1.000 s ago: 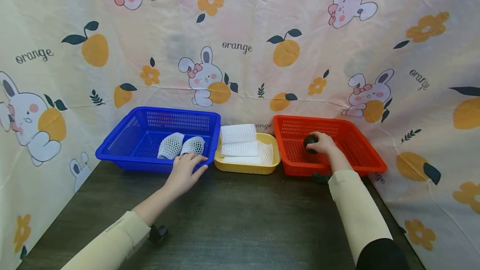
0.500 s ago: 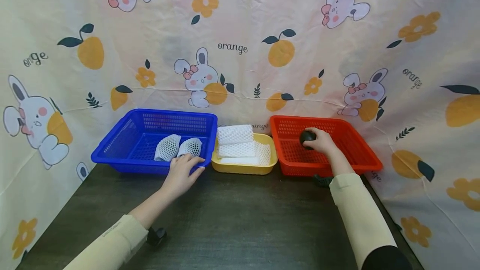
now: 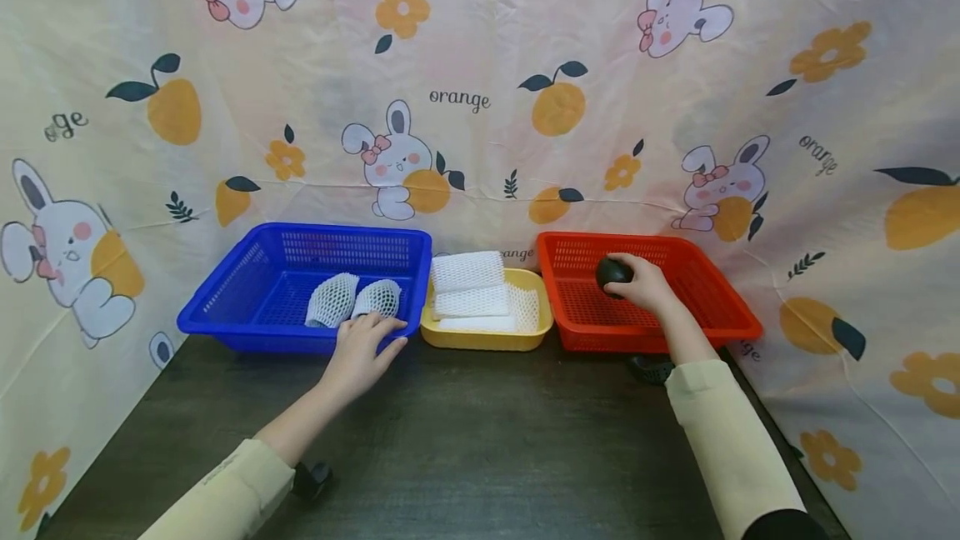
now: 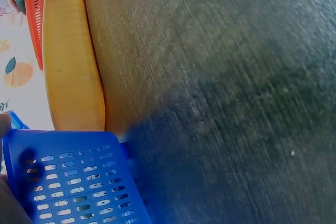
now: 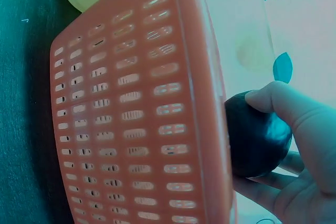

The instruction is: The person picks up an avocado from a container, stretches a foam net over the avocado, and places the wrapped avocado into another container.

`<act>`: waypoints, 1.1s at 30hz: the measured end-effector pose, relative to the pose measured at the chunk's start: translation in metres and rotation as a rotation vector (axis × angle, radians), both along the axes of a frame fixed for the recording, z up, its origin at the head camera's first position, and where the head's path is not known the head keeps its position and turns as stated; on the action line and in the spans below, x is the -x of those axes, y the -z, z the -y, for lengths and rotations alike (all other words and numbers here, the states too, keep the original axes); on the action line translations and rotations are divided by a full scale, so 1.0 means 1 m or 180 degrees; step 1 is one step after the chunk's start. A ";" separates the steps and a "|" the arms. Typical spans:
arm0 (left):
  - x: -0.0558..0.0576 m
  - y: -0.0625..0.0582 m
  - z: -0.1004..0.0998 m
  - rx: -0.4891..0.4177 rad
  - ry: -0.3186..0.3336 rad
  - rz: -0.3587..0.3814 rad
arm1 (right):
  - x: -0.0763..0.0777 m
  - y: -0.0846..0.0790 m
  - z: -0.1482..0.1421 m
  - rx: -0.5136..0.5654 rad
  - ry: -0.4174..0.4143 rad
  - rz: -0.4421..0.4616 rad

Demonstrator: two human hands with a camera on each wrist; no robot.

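Observation:
My right hand [image 3: 641, 282] grips a dark green, glossy avocado [image 5: 257, 135] above the red basket [image 3: 720, 298]; in the right wrist view, thumb and fingers close round it beside the basket's rim. My left hand [image 3: 363, 352] rests at the near right rim of the blue basket [image 3: 247, 332], fingers lying loosely over the edge and thumb apart. Inside that basket lie two rounded things in white foam nets, one netted piece [image 3: 332, 300] left of another netted piece [image 3: 378, 297]. Dark green shows through the right one's mesh. The left hand partly covers it.
Between the two baskets stands a yellow tray [image 3: 487, 340] holding a stack of flat white foam nets [image 3: 470, 283]. All three containers line the back of the dark table [image 3: 480, 440]. A printed curtain [image 3: 487, 40] hangs close behind them.
My right hand has lifted the avocado from down in the red basket to a little higher and farther left. My left hand stays at the blue basket. The head view has shifted slightly.

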State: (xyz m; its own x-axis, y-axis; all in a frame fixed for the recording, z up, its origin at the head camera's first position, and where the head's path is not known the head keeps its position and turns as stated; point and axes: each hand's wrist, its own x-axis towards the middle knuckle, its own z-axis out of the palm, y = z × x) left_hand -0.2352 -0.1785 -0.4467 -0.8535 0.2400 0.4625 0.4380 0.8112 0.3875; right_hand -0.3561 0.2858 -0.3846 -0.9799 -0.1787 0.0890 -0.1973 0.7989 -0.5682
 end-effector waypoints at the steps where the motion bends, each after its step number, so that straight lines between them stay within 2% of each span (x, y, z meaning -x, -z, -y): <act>1: 0.000 0.000 0.000 -0.0002 0.0000 -0.0007 | -0.001 -0.001 0.000 0.0004 -0.0012 -0.0034; 13: 0.001 -0.001 -0.001 -0.0024 0.0005 -0.0037 | -0.017 -0.011 0.004 0.0130 -0.0139 -0.0270; 25: -0.001 0.000 -0.001 -0.0036 -0.0002 -0.0002 | -0.052 -0.019 0.019 0.0340 -0.0336 -0.0529; 33: 0.002 0.001 -0.001 -0.0037 0.0028 -0.0065 | -0.075 -0.013 0.029 0.0419 -0.0552 -0.0867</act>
State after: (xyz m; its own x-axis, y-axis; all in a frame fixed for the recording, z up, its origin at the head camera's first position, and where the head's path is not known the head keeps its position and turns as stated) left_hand -0.2371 -0.1778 -0.4473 -0.8418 0.2418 0.4825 0.4529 0.8028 0.3879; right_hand -0.2808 0.2568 -0.3714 -0.8729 -0.3102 0.3766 -0.4824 0.6635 -0.5719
